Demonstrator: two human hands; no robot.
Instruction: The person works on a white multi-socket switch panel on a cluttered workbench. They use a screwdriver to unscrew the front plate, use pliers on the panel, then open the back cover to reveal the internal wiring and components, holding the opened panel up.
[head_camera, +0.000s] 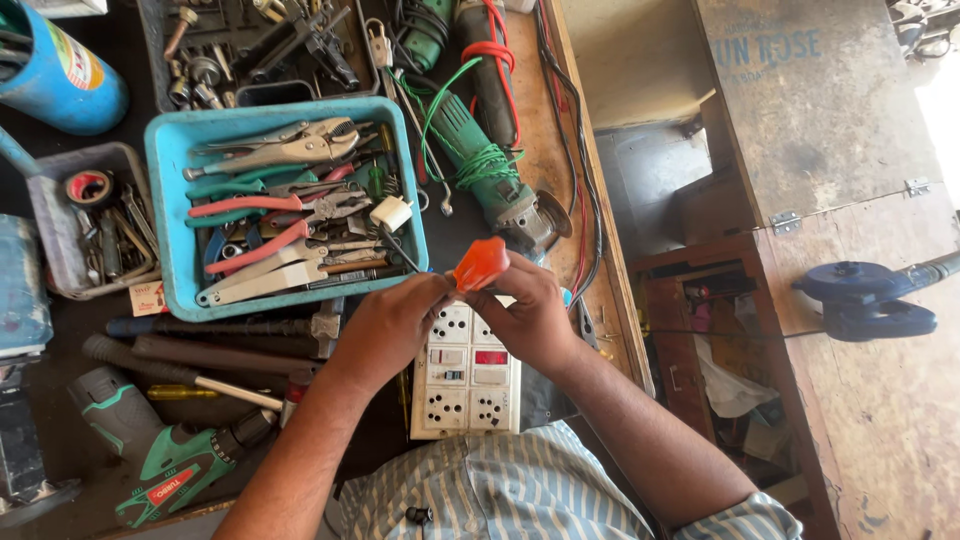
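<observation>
Starting at the far left, we've got a blue can (55, 75) lying on its side, and next to it a grey bin (60, 270) with a roll of tape (88, 187) and some hex keys in it, small stuff that would otherwise wander off. Below that a green cordless drill (165, 455) lies flat on the surface (80, 340), beside a hammer (225, 327). The blue tray (165, 200) is the main catch-all: locking pliers (285, 145), red-handled pliers (255, 207) and a white plug (391, 212), all piled loose so anything is quick to grab.

Then our hands, meeting right over a white switch-and-socket board (466, 372). Left hand (388, 328) has its fingers pinched together on something small at the tool's tip; we can't tell what. Right hand (532, 315) has its fingers wrapped tight round the orange screwdriver handle (481, 262), which sits up between both hands, just above the board and touching the tray's near corner in view.

Right of that, a green angle grinder (480, 160) with its cord coiled on it, then a blue blower (868, 297) on the wooden bench (880, 400).
</observation>
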